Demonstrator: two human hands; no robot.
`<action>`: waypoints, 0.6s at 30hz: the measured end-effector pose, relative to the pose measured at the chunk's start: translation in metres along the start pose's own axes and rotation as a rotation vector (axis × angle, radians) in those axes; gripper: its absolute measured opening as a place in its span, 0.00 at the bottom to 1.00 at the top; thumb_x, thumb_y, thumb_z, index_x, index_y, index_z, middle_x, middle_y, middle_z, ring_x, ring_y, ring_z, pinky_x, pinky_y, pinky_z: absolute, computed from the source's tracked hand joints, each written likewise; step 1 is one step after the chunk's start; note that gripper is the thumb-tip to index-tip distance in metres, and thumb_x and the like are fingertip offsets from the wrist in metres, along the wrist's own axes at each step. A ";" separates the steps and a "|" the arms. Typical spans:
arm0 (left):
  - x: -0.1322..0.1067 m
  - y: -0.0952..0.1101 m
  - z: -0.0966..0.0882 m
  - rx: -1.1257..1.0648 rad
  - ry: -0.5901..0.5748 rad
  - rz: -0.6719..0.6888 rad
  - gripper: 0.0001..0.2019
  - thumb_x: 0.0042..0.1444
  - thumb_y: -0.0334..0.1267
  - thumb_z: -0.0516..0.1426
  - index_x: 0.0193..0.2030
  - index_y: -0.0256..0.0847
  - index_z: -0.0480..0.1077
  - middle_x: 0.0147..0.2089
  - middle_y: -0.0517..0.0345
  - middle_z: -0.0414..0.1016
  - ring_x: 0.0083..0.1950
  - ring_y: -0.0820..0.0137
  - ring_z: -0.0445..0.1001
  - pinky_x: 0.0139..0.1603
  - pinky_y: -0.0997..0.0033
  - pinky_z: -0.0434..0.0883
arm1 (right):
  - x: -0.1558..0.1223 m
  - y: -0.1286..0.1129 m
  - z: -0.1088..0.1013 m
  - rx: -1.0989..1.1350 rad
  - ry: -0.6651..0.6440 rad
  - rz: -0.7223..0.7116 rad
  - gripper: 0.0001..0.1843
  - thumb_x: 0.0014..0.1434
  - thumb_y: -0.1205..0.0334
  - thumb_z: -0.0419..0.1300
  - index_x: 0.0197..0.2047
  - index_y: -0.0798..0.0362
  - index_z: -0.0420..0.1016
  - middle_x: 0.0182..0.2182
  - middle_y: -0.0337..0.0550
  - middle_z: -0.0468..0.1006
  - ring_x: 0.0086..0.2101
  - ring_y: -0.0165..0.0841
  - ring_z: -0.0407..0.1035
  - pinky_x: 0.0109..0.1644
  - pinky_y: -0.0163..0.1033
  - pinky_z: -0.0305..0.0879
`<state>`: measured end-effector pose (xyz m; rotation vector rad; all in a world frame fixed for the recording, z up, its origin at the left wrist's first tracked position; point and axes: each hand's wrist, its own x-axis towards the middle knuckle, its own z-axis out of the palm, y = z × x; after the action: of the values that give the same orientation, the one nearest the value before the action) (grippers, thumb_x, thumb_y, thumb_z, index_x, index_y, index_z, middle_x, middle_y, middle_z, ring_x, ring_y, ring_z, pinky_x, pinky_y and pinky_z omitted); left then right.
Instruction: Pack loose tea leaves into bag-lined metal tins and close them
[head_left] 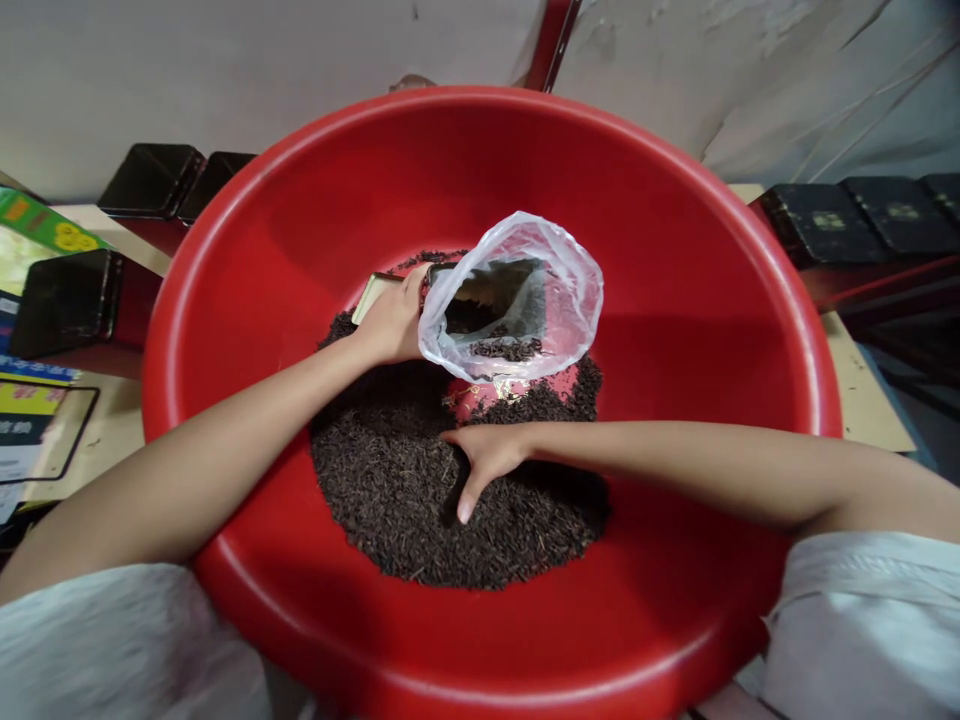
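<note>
A large heap of dark, dry tea leaves (420, 510) lies in the bottom of a red plastic basin (712, 370). My left hand (396, 315) grips the left side of a tea tin (484, 400), reddish with gold marks, tilted over the heap with its mouth towards me. A clear plastic bag (577, 285) lines the tin and flares out past its rim; some leaves lie inside. By my left fingers is a cream, dark-edged piece (375, 292), perhaps a lid. My right hand (487, 455) is at the leaves below the tin, thumb spread from the fingers, whose tips are partly hidden.
Dark-topped red tins stand left of the basin, one tin (67, 305) nearest. Several similar tins (825, 225) line the right side. Printed packaging (30, 430) lies at far left. A pale wall (262, 60) rises behind the basin.
</note>
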<state>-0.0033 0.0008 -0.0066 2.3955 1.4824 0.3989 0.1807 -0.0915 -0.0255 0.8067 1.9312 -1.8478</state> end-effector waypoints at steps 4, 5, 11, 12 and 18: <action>0.000 -0.001 0.001 -0.022 0.027 0.026 0.47 0.38 0.48 0.61 0.65 0.32 0.52 0.64 0.31 0.63 0.59 0.46 0.69 0.58 0.51 0.68 | -0.006 -0.007 0.010 -0.056 0.014 -0.018 0.58 0.28 0.44 0.75 0.61 0.56 0.63 0.57 0.50 0.72 0.54 0.46 0.68 0.61 0.44 0.62; 0.000 -0.001 0.001 -0.031 0.033 0.031 0.47 0.38 0.48 0.61 0.65 0.33 0.52 0.63 0.32 0.63 0.59 0.46 0.69 0.58 0.52 0.68 | -0.007 -0.009 0.013 -0.060 0.021 -0.025 0.58 0.27 0.43 0.75 0.61 0.56 0.63 0.57 0.50 0.72 0.54 0.46 0.68 0.61 0.44 0.63; 0.000 -0.004 0.003 -0.019 0.051 0.049 0.46 0.39 0.47 0.62 0.65 0.33 0.53 0.61 0.33 0.66 0.55 0.47 0.72 0.54 0.53 0.70 | -0.004 -0.010 0.030 -0.131 0.132 0.026 0.56 0.26 0.46 0.76 0.57 0.64 0.66 0.51 0.58 0.75 0.49 0.50 0.71 0.56 0.48 0.66; 0.000 -0.004 0.003 -0.010 0.057 0.050 0.46 0.39 0.47 0.61 0.65 0.33 0.53 0.61 0.34 0.66 0.55 0.47 0.72 0.54 0.53 0.70 | -0.003 -0.008 0.034 -0.036 0.159 0.011 0.52 0.27 0.46 0.76 0.55 0.63 0.68 0.50 0.55 0.76 0.48 0.48 0.72 0.56 0.47 0.66; 0.000 0.000 0.000 -0.001 0.024 0.009 0.46 0.39 0.47 0.62 0.65 0.31 0.54 0.62 0.32 0.65 0.56 0.47 0.72 0.55 0.52 0.70 | 0.000 -0.009 0.053 0.482 0.161 0.019 0.31 0.27 0.54 0.76 0.37 0.57 0.77 0.40 0.43 0.80 0.42 0.39 0.73 0.52 0.42 0.68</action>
<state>-0.0030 0.0008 -0.0070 2.4063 1.4815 0.4318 0.1680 -0.1433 -0.0228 1.1403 1.5662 -2.3384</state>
